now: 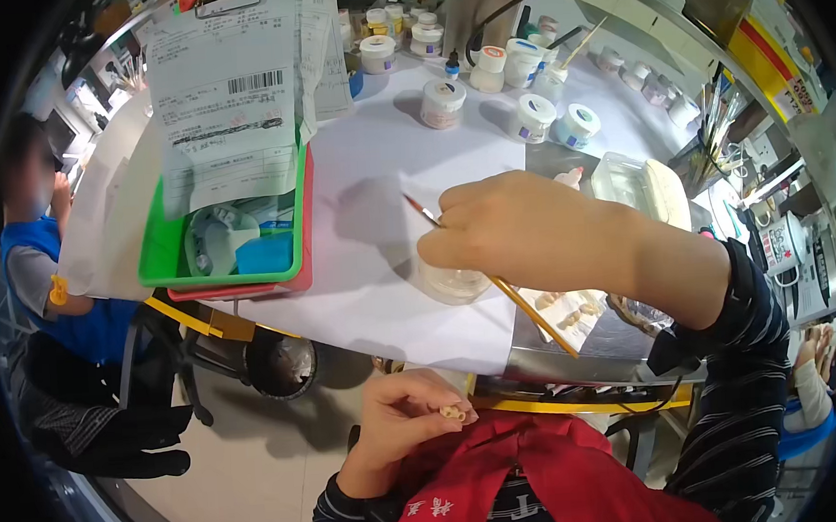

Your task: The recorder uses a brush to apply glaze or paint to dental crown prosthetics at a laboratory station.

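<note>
On the counter [620,119] lies a big white paper sheet [370,264]. The right hand [521,231] pinches a thin brush [496,280] over a small clear dish [453,283] on the sheet. The left hand [413,414] sits low, near the body, pinching a tiny tan tooth piece [453,413]. A green tray [230,244] with papers sits to the left. Little white jars [534,115] stand at the back. The floor below is pale.

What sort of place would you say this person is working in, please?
Probably a dental laboratory workbench. The left hand holds a small tooth-like piece, the right hand holds a fine brush over a small clear dish, and many small white jars stand on the paper-covered bench.
</note>
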A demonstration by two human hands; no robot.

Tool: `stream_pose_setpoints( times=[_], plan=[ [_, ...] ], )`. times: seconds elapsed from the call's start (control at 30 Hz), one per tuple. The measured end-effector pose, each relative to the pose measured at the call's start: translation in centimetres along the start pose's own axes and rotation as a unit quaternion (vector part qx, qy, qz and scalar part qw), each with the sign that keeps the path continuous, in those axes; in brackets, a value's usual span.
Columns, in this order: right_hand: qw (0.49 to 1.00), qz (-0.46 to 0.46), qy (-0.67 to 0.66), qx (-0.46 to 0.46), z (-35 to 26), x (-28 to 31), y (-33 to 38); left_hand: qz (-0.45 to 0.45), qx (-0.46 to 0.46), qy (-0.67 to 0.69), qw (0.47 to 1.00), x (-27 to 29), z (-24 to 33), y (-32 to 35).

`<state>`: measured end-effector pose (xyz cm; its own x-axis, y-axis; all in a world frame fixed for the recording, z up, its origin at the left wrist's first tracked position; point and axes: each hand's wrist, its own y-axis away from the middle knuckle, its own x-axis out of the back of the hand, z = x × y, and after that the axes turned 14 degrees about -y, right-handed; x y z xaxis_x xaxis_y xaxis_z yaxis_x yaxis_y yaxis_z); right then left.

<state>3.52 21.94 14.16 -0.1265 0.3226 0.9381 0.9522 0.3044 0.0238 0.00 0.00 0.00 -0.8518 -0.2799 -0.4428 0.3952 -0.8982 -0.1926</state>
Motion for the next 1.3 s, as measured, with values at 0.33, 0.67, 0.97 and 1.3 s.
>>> stream_pose_setpoints(
  times=[0.33,0.67,0.97,1.3],
  plan=[
    [0.973,0.182,-0.142,-0.022,0.0,0.1,1.4,0.062,0.058,0.059,0.995,-1.3,-0.6,0.5],
    [0.904,0.335,-0.260,-0.048,-6.5,-2.9,11.1,0.045,0.058,0.137,0.988,-3.1,-2.2,1.9],
    [0.756,0.485,-0.428,-0.098,-9.7,-14.5,16.5,0.015,0.118,0.054,0.991,-7.2,-4.8,3.5],
    [0.787,0.481,-0.381,-0.066,-9.7,-16.4,18.7,-0.021,0.132,-0.060,0.989,-10.7,-6.0,3.6]
  ],
)
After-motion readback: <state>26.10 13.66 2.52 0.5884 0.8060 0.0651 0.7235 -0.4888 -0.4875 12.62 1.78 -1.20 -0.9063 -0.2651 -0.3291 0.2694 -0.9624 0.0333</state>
